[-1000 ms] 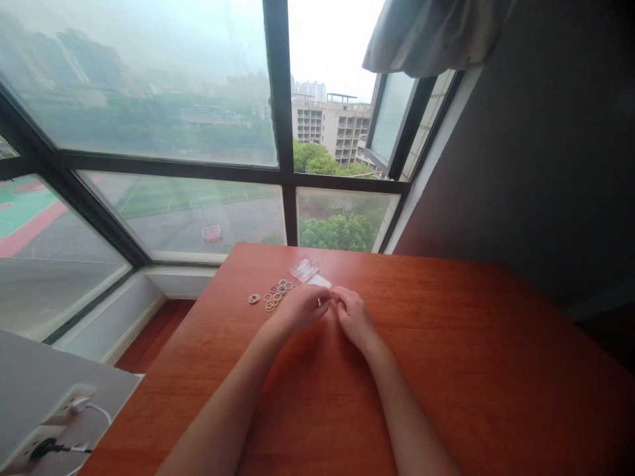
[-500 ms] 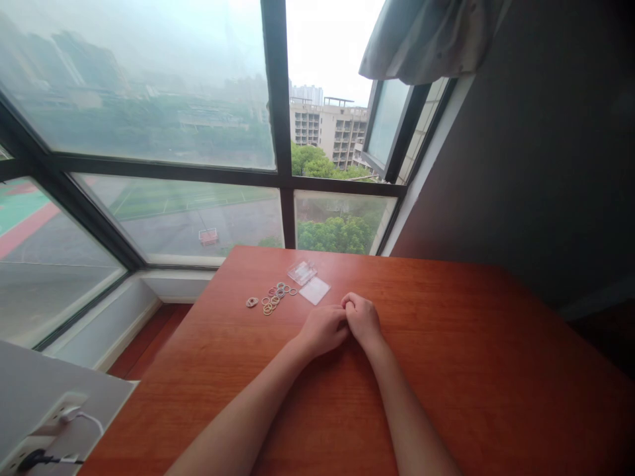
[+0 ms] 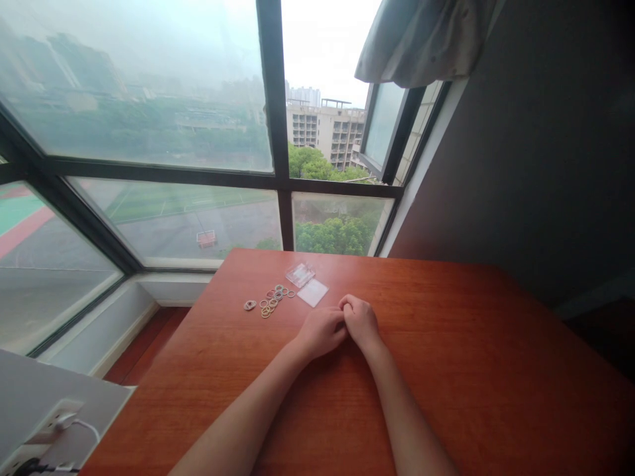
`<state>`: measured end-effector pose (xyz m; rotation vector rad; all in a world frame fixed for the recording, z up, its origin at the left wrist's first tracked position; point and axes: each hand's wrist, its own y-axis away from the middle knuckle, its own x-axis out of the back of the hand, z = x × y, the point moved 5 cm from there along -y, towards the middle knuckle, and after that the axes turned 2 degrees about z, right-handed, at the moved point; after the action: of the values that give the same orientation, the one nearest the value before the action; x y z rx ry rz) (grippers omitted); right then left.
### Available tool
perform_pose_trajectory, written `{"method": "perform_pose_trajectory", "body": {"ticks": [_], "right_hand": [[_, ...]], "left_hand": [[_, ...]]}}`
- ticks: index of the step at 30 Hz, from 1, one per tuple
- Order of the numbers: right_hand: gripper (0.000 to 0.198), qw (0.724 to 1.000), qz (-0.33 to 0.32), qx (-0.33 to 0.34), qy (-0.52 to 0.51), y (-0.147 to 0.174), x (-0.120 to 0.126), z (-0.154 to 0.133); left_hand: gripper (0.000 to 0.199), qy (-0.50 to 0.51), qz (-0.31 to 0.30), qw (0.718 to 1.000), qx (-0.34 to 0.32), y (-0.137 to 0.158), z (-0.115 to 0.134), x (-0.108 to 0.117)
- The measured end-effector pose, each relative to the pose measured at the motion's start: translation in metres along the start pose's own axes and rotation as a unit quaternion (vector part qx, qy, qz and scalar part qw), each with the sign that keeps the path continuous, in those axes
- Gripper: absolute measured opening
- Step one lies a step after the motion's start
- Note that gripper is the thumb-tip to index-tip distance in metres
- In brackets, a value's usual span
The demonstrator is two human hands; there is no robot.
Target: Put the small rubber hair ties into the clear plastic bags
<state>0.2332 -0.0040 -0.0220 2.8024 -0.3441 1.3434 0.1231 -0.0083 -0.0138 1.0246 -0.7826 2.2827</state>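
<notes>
My left hand [image 3: 322, 330] and my right hand [image 3: 361, 321] rest together on the wooden table, fingers curled in and touching. Whatever lies within them, if anything, is hidden. Just beyond my left hand is a flat whitish square [image 3: 312, 292], maybe a lid or card. A clear plastic case [image 3: 300, 274] lies behind it, touching or nearly so. To the left, several small coloured rings [image 3: 274, 301], yellow, grey and reddish, are loosely scattered, some overlapping. A separate little cluster of rings [image 3: 249, 305] sits further left.
The reddish-brown table [image 3: 446, 344] reaches to a window with dark frames [image 3: 208, 173]. A grey curtain [image 3: 421, 46] hangs at upper right, beside a dark wall [image 3: 536, 145]. Power sockets with plugged-in cables [image 3: 62, 423] are at lower left.
The view has shifted very slightly, moving the scene a little left and down. My hands keep the same pose, and the things on the table stay where they were.
</notes>
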Motion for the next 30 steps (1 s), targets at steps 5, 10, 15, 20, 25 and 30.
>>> {"method": "perform_pose_trajectory", "body": {"ticks": [5,10,15,20,25,30], "right_hand": [[0.027,1.0,-0.009,-0.007,0.0,-0.0003,-0.0006,0.0006],[0.027,1.0,-0.007,-0.009,-0.004,0.0001,0.0003,0.0004],[0.027,1.0,-0.01,-0.013,-0.004,0.0001,-0.0002,0.0007],[0.027,1.0,-0.011,-0.012,-0.005,0.0003,0.0,0.0005],[0.027,1.0,-0.01,-0.01,-0.006,0.0007,0.0006,-0.0001],[0.027,1.0,-0.005,-0.005,-0.005,0.0,0.0002,-0.0002]], "left_hand": [[0.014,-0.001,0.0,1.0,-0.001,-0.0007,0.0018,0.0011],[0.015,0.005,-0.003,1.0,0.001,-0.0006,0.0023,0.0012],[0.014,0.002,-0.001,1.0,-0.001,-0.0004,0.0,-0.0003],[0.014,-0.011,-0.004,1.0,0.005,-0.0012,-0.0012,-0.0014],[0.015,-0.018,-0.004,1.0,0.003,-0.0009,0.0007,0.0002],[0.014,-0.007,-0.002,1.0,0.002,-0.0006,0.0004,0.0]]}}
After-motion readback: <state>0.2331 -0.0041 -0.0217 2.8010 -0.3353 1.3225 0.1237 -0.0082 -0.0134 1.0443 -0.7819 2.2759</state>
